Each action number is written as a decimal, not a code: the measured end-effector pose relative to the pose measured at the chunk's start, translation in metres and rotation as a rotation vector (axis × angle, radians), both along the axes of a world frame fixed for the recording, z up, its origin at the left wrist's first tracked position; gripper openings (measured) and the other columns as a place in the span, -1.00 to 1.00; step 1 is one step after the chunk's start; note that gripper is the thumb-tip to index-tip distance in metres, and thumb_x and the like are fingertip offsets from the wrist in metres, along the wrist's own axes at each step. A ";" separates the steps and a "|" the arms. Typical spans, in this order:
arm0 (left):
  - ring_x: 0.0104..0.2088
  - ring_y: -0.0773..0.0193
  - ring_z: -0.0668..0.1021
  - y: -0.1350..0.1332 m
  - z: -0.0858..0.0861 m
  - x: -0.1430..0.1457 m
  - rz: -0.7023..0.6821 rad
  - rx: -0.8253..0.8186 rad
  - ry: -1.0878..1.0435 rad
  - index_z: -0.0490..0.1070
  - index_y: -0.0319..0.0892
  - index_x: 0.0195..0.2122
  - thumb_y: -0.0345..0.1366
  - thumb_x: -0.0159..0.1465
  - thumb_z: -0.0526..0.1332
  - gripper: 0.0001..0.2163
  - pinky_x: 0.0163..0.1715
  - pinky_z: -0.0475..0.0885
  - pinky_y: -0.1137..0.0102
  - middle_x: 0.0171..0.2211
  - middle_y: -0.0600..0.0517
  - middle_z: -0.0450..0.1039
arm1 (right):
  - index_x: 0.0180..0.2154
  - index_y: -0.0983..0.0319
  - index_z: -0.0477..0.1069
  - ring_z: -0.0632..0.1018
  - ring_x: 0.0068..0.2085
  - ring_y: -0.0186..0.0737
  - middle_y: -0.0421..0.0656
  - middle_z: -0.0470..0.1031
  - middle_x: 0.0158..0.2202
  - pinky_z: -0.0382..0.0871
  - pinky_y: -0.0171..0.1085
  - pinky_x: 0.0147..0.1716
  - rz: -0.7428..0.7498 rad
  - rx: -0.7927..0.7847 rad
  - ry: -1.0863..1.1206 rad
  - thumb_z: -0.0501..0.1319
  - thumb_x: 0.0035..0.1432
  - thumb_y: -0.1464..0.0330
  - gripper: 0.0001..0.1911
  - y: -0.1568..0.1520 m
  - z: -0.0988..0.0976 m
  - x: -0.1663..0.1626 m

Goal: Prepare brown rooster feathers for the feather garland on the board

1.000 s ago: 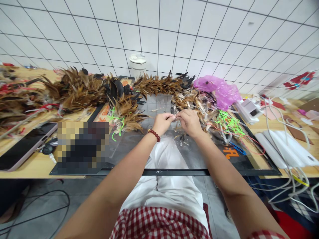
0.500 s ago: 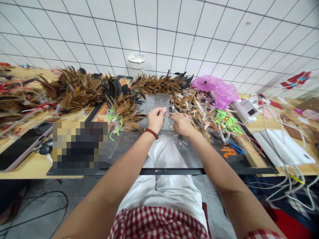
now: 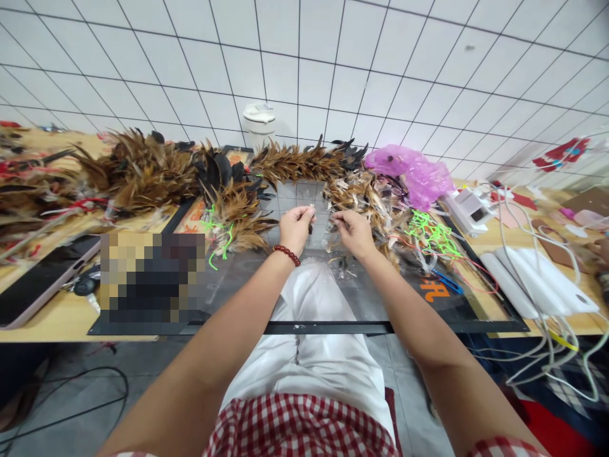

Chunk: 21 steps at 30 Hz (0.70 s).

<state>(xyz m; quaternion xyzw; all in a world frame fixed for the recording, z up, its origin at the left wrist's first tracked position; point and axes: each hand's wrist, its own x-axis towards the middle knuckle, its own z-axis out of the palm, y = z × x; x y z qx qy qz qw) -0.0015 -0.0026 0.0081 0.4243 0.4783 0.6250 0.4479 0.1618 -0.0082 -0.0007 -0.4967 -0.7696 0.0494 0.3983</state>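
My left hand, with a beaded bracelet on its wrist, is closed in a pinch. A small feather is in its fingertips, a pale bit above and a dark bit below them. My right hand is a short way to the right, its thumb and fingers pressed together; what is between them, if anything, is too small to make out. Beside it lies a loose pile of brown and white feathers. Both hands are over the glass-like tabletop panel.
Brown feather garlands line the back, with another feather bunch at left. A pink plastic bag, green strings and a blue cutter lie right. Further out are a white power bank-like block with cables and a phone.
My right hand has drawn slightly right and its flat fingers have curled into a pinch. My left hand has stayed almost in place, and the dark feather part now shows more.
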 end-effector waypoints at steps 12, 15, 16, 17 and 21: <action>-0.55 0.43 0.42 -0.001 0.000 0.001 0.004 0.002 -0.060 0.49 -0.24 -0.49 -0.20 0.04 0.33 -0.81 -0.44 0.30 0.50 -0.60 0.09 0.44 | -0.15 0.15 0.52 0.33 0.02 0.01 -0.06 0.47 -0.07 0.06 -0.04 -0.05 -0.054 -0.069 -0.391 0.23 0.11 0.28 -0.75 -0.013 0.008 0.000; -0.56 0.43 0.41 0.000 -0.001 0.002 0.001 -0.012 -0.065 0.50 -0.24 -0.49 -0.23 0.04 0.33 -0.84 -0.45 0.29 0.50 -0.61 0.09 0.44 | -0.22 0.16 0.54 0.33 0.00 -0.01 -0.05 0.49 -0.12 0.03 -0.05 -0.06 -0.044 -0.093 -0.424 0.18 0.16 0.29 -0.80 -0.012 0.006 -0.001; -0.56 0.43 0.41 0.000 -0.001 0.002 0.000 -0.016 -0.069 0.50 -0.24 -0.49 -0.24 0.04 0.33 -0.85 -0.46 0.28 0.50 -0.62 0.09 0.43 | -0.25 0.16 0.55 0.34 -0.02 -0.03 -0.06 0.51 -0.14 0.02 -0.05 -0.06 -0.040 -0.101 -0.431 0.16 0.18 0.31 -0.80 -0.011 0.005 -0.002; -0.57 0.43 0.40 0.000 -0.001 0.003 -0.001 -0.017 -0.074 0.50 -0.24 -0.50 -0.25 0.05 0.32 -0.86 -0.46 0.28 0.50 -0.62 0.10 0.43 | -0.27 0.17 0.55 0.35 -0.04 -0.05 -0.07 0.51 -0.17 0.02 -0.06 -0.06 -0.035 -0.103 -0.436 0.14 0.19 0.33 -0.80 -0.011 0.005 -0.002; -0.57 0.44 0.40 -0.001 -0.001 0.004 -0.012 0.006 -0.075 0.49 -0.24 -0.51 -0.28 0.06 0.31 -0.87 -0.46 0.28 0.50 -0.62 0.10 0.43 | -0.31 0.21 0.49 0.38 -0.07 -0.06 -0.07 0.52 -0.23 0.06 -0.06 -0.05 -0.064 -0.074 -0.341 0.11 0.20 0.38 -0.82 -0.011 0.006 -0.005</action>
